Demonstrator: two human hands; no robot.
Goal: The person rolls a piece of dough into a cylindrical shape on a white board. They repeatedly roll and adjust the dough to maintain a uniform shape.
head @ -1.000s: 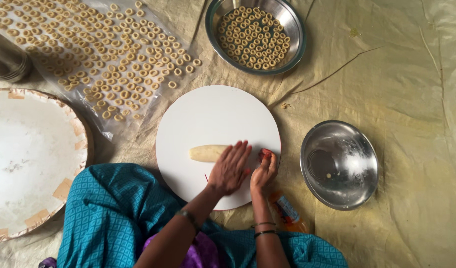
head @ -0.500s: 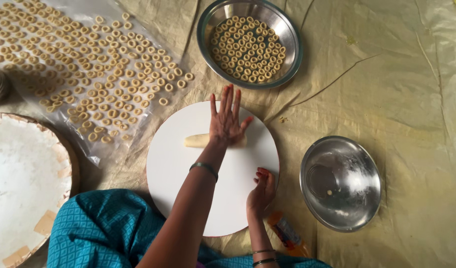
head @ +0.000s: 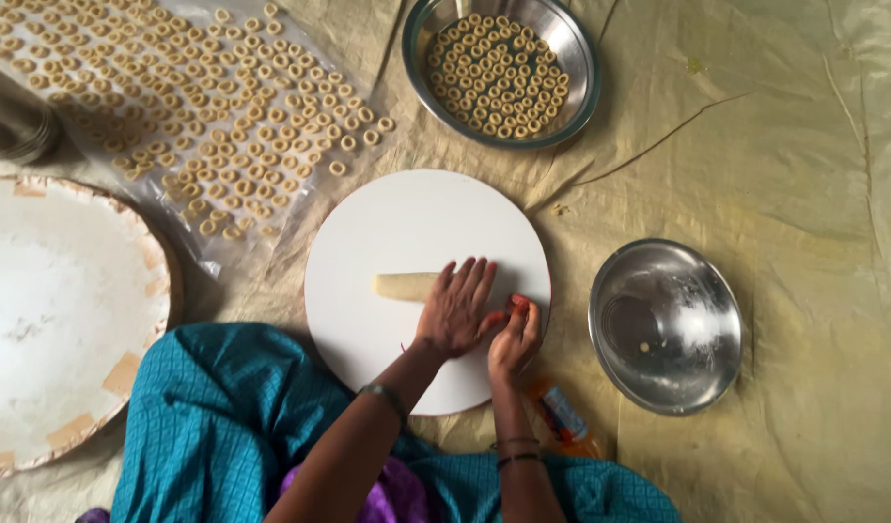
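Drawn back toward the body since half a second ago, the left hand (head: 455, 308) is laid flat, fingers spread, on the dough roll (head: 404, 286) upon one round white board (head: 416, 232). The right hand (head: 513, 334) is curled at the board's edge. Two steel bowls are seen: one of dough rings (head: 499, 73), one nearly bare (head: 666, 324).

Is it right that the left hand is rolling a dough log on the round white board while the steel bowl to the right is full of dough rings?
Not quite. In the head view the left hand does roll the dough log on the white board, but the steel bowl to the right is nearly empty.
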